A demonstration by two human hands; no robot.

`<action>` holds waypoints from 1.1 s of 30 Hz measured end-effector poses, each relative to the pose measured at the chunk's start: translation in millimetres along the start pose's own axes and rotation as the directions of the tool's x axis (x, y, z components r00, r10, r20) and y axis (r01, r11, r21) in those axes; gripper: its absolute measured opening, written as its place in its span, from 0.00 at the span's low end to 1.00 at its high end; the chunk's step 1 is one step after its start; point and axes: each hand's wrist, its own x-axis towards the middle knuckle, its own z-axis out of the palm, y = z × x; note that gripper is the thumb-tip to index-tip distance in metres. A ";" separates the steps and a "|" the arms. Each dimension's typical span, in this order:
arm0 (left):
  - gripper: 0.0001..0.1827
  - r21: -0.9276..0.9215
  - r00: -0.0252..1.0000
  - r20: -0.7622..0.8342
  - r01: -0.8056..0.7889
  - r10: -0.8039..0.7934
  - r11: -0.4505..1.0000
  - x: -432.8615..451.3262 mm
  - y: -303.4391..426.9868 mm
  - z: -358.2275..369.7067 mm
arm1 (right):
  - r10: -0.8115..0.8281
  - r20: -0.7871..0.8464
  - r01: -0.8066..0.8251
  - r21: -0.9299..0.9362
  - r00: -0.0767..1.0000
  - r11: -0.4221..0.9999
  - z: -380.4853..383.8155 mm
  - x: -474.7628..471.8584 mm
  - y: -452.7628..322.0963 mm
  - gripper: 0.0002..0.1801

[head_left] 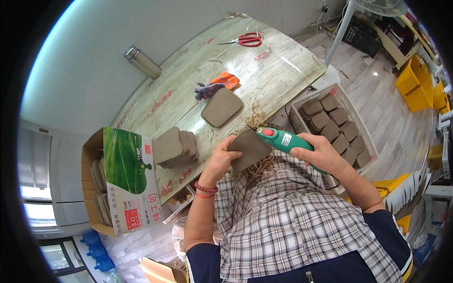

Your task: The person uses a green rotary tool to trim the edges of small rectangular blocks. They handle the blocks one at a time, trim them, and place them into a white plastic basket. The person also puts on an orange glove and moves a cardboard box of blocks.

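My left hand (223, 155) grips the left edge of a flat grey-brown pad (250, 150) with rounded corners, thumb on top. My right hand (320, 152) is wrapped around a green handheld electric cutter (283, 139) with a red button. The cutter's dark tip lies at the pad's upper edge; whether it touches is hard to tell. Thin brown trimmings (263, 165) hang in my lap below the pad, and more shavings (257, 115) lie at the table edge. Just beyond my hands rests a short stack of similar pads (222, 107). A taller, leaning stack (176, 146) stands to the left.
On the table (276, 78) are red-handled scissors (247, 39), orange and grey gloves (217, 85) and a steel flask (143, 62). A milk carton box (132, 184) with pads stands left. At right, a white plastic basket (357, 113) holds many pads, near yellow crates (414, 83).
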 end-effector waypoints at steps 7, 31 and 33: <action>0.11 0.145 0.974 -0.166 -0.131 0.155 0.981 -6.2 7.9 -30.8 | 0.041 0.075 -0.038 -0.038 0.996 0.999 -7.7 -3.7 -1.2 0.22; 0.10 0.129 0.999 0.035 0.009 -0.013 0.992 -8.4 16.9 -17.1 | 0.066 0.165 -0.037 -0.172 0.984 0.984 6.3 3.2 -8.6 0.26; 0.10 0.163 0.997 0.061 0.037 -0.048 0.986 -7.7 18.7 -14.0 | 0.052 0.174 -0.020 -0.178 0.983 0.984 7.1 5.5 -9.4 0.26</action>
